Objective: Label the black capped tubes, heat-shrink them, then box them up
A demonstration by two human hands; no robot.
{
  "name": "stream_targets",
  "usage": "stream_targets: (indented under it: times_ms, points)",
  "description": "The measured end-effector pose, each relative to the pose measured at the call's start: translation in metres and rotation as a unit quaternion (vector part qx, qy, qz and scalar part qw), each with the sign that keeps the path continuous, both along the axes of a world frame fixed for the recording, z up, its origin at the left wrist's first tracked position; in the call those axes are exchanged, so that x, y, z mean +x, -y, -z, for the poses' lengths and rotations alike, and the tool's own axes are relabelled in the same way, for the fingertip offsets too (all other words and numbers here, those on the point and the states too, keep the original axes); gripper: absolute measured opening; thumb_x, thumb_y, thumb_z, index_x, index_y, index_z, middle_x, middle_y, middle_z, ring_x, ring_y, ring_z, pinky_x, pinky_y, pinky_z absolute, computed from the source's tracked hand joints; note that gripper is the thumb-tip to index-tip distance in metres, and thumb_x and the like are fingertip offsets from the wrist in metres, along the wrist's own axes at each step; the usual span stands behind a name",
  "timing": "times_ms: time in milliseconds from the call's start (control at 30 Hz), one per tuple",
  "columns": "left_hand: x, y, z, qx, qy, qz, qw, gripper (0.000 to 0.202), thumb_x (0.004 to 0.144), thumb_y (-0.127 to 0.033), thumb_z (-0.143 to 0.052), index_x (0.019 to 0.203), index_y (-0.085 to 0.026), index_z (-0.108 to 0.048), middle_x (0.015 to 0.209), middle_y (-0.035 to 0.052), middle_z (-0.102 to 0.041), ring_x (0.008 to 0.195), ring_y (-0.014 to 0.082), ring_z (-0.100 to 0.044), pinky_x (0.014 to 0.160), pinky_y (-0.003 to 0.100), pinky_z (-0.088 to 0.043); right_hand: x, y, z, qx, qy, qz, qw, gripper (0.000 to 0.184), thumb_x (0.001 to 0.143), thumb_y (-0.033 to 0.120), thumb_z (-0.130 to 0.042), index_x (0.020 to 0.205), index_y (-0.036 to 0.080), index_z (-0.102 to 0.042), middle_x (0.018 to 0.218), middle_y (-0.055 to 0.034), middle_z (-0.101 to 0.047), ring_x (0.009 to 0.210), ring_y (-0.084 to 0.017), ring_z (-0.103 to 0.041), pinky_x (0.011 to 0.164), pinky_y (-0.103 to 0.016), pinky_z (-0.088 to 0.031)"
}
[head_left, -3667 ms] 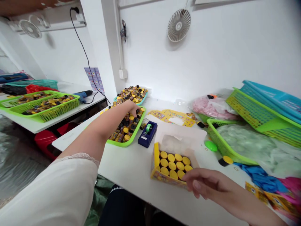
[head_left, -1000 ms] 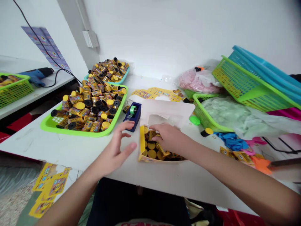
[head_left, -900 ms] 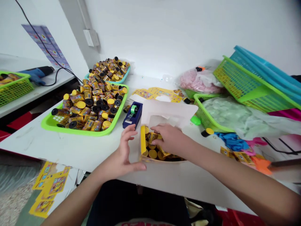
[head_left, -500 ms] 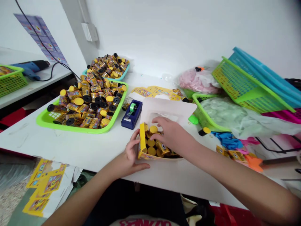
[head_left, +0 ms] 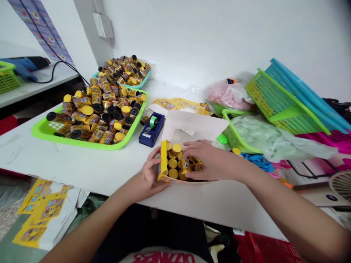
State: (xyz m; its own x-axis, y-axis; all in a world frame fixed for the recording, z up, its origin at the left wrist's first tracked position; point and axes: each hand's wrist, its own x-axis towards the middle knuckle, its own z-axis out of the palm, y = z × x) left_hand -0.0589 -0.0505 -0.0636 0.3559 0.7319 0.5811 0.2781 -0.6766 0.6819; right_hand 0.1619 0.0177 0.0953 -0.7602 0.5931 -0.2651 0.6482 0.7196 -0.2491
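A small yellow printed box (head_left: 163,168) with its white flap open stands near the table's front edge, packed with several yellow-capped little canisters (head_left: 173,163). My left hand (head_left: 148,177) grips the box's left wall and front corner. Inside the box, my right hand (head_left: 211,160) lies over the right part, fingers curled round canisters (head_left: 185,165) lying on their sides. A green tray (head_left: 44,129) heaped with the same yellow and black canisters sits to the left.
A blue tape dispenser (head_left: 149,129) stands just behind the box. A teal tray (head_left: 94,75) of canisters sits at the back. Green baskets (head_left: 285,109), plastic bags and flat yellow box blanks (head_left: 181,104) crowd the right. More blanks (head_left: 41,208) lie below the table's front edge.
My left hand came from the green tray to the box and took hold of its left side. My right hand pushed loose canisters deeper into the box. The camera tilted down.
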Motion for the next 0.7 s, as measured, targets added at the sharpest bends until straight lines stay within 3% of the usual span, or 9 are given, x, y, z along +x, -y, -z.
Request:
stream_targets:
  times_ms: [133,267,433,600,700]
  points:
    - [0.0,0.001,-0.002,-0.007,-0.002,0.002,1.0,0.087,0.08,-0.017,-0.074,0.141,-0.029,-0.013,0.16,0.023,-0.004,0.153,0.0348,-0.007,0.114,0.064,-0.032,-0.001,0.002,-0.003,0.025,0.049,0.068,0.996,0.033,0.088,0.044,-0.061,0.108,0.018,-0.068,0.1,-0.01,-0.072,0.093,-0.027,-0.066,0.077,-0.034,-0.048]
    - [0.0,-0.001,0.0,-0.002,0.002,0.002,1.0,0.086,0.08,-0.017,-0.074,0.141,-0.029,-0.015,0.16,0.0231,-0.005,0.153,0.0344,-0.007,0.114,0.064,-0.032,-0.003,0.001,0.005,0.09,0.069,0.089,0.99,0.035,0.098,0.042,-0.049,0.109,0.016,-0.069,0.098,-0.0131,-0.072,0.101,-0.029,-0.065,0.081,-0.034,-0.047]
    - [0.0,-0.002,0.005,-0.005,0.015,0.001,1.0,0.088,0.078,-0.015,-0.075,0.141,-0.031,-0.017,0.161,0.0203,-0.007,0.152,0.0355,-0.009,0.114,0.065,-0.032,-0.012,-0.006,0.014,0.088,0.114,0.108,0.984,0.033,0.101,0.022,-0.04,0.108,0.016,-0.072,0.107,-0.0131,-0.069,0.093,-0.024,-0.067,0.08,-0.033,-0.047]
    - [0.0,-0.003,0.007,-0.004,0.01,0.003,1.0,0.089,0.077,-0.015,-0.076,0.142,-0.031,-0.016,0.161,0.0198,-0.006,0.152,0.0365,-0.008,0.114,0.065,-0.032,-0.017,-0.013,0.017,0.082,0.074,0.157,0.981,0.033,0.1,0.018,-0.041,0.105,0.017,-0.074,0.104,-0.0101,-0.073,0.097,-0.023,-0.068,0.087,-0.031,-0.046]
    - [0.0,-0.003,0.007,-0.002,0.016,0.0,1.0,0.089,0.077,-0.015,-0.076,0.142,-0.031,-0.017,0.161,0.0203,-0.006,0.152,0.0361,-0.007,0.114,0.065,-0.031,-0.01,-0.014,0.013,0.122,0.037,0.17,0.977,0.029,0.099,0.021,-0.046,0.105,0.018,-0.074,0.102,-0.0089,-0.074,0.095,-0.022,-0.068,0.084,-0.03,-0.047]
